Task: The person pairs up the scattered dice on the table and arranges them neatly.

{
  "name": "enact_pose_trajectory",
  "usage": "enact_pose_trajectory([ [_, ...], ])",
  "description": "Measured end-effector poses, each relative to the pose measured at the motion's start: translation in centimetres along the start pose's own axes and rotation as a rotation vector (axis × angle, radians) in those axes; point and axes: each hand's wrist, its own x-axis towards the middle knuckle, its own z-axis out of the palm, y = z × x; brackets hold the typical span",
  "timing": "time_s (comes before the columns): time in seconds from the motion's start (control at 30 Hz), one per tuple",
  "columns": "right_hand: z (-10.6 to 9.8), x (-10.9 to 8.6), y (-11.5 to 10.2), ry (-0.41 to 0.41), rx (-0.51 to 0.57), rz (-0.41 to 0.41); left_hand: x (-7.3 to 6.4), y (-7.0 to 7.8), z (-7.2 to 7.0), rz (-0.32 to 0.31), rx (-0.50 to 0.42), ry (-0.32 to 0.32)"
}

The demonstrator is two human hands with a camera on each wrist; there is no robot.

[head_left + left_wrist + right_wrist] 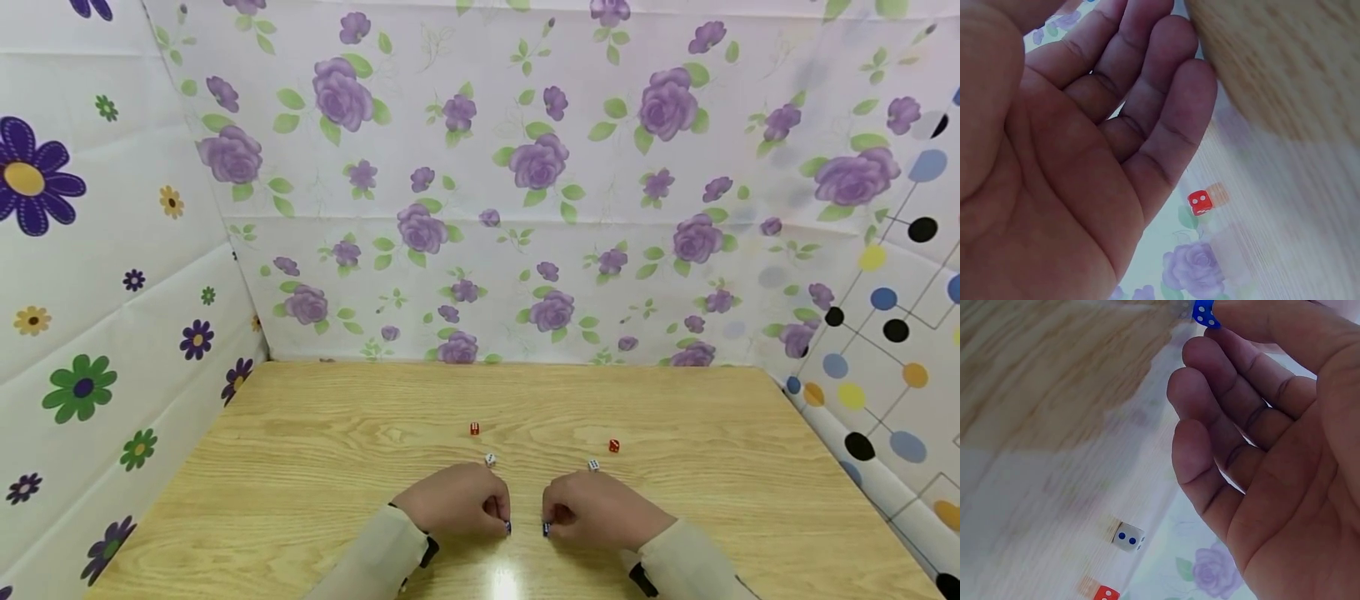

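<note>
My left hand (465, 502) pinches a blue die (508, 527) at the table surface, between thumb and fingertips. Facing it across a short gap, my right hand (600, 508) pinches another blue die (546, 529); the right wrist view shows this blue die (1205, 312) with white dots at the thumb tip. The left blue die is out of sight in the left wrist view. Just beyond the left hand lies a white die (491, 459), with a red die (475, 428) farther back. Beyond the right hand are a white die (594, 465) and a red die (614, 446).
The wooden table (360, 400) runs back to a flowered cloth (480, 275). A cloth with daisies (82, 387) borders the left side, and a dotted cloth (885, 367) the right.
</note>
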Motion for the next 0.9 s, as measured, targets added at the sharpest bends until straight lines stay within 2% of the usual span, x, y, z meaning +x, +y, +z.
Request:
enact_pose_trajectory([
  [0.37,0.6,0.4,-0.7,0.0,-0.001,-0.069,0.0,0.2,0.4,0.013,-0.007,-0.043],
  [0.63,-0.5,0.0,-0.6,-0.011,0.019,-0.008,-0.3,0.4,-0.2,0.003,-0.054,-0.045],
  [0.9,-0.2,-0.2,-0.8,0.002,0.034,-0.053,-0.1,0.8,-0.2,0.041,0.004,-0.036],
])
